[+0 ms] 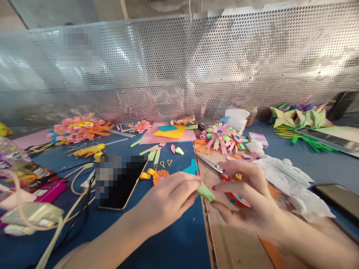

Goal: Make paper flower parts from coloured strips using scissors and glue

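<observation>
My left hand (pixel 168 200) and my right hand (pixel 246 198) meet at the middle of the table, both pinching a small folded piece of light green paper (pixel 205 192). Under my right hand lies a pair of scissors (pixel 213 164) with red handles, blades pointing up and left, on a brown cardboard sheet (pixel 232 243). A small orange paper flower (pixel 159 175) and yellow curls lie just beyond my left hand.
A phone (pixel 120 183) lies left of my hands, another phone (pixel 339 198) at the right edge. Paper flowers (pixel 224 138), crumpled white paper (pixel 286 179), coloured sheets (pixel 169 132), green and yellow paper stars (pixel 300 117), cables (pixel 56 224) and packets crowd the blue table. A perforated metal screen (pixel 196 63) stands behind.
</observation>
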Motion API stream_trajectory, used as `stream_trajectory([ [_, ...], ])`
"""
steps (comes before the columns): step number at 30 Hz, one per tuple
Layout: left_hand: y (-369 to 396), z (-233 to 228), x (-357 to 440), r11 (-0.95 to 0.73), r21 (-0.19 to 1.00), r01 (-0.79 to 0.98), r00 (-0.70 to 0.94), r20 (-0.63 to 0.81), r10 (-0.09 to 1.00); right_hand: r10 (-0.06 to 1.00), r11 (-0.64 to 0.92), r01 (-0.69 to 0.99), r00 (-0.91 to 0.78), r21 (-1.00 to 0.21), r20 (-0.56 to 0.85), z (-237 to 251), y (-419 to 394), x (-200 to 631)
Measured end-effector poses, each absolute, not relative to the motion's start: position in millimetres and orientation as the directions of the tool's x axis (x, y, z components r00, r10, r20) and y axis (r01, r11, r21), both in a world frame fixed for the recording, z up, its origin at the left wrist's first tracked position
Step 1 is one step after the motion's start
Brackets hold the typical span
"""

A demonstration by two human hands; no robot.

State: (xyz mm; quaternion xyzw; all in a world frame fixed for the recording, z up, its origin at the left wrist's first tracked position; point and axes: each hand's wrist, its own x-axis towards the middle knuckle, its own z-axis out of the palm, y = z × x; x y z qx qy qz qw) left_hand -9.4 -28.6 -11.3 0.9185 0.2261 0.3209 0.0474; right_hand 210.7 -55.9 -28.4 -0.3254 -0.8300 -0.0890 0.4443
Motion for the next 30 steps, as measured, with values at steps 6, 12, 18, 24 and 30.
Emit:
stream_trajectory([
  [6, -25.7, -10.3, -9.7, -0.879, 0.065, 0.473, 0.707, 0.567, 0.422, 0.378, 0.752, 0.656, -0.52, 0.074, 0.766, -32.0, -48.8, 210.9],
  [12, -26.5, -14.3, -11.2, -0.89, 0.041, 0.453, 0.736, 0.546, 0.4, 0.388, 0.763, 0.642, -0.545, 0.072, 0.743, -34.4, -50.6, 209.5],
  [18, -27.1, -17.0, -13.9, -0.892, 0.083, 0.445, 0.75, 0.51, 0.421, 0.402, 0.77, 0.635, -0.553, 0.057, 0.729, -37.5, -51.7, 210.7],
  [24, -27.2, -16.6, -11.7, -0.888, 0.108, 0.446, 0.733, 0.525, 0.432, 0.402, 0.783, 0.621, -0.55, 0.036, 0.732, -36.9, -53.2, 209.5],
  [30, -23.8, -19.1, -9.9, -0.891, 0.066, 0.449, 0.725, 0.556, 0.406, 0.414, 0.783, 0.622, -0.505, -0.013, 0.758, -37.8, -53.5, 206.8],
])
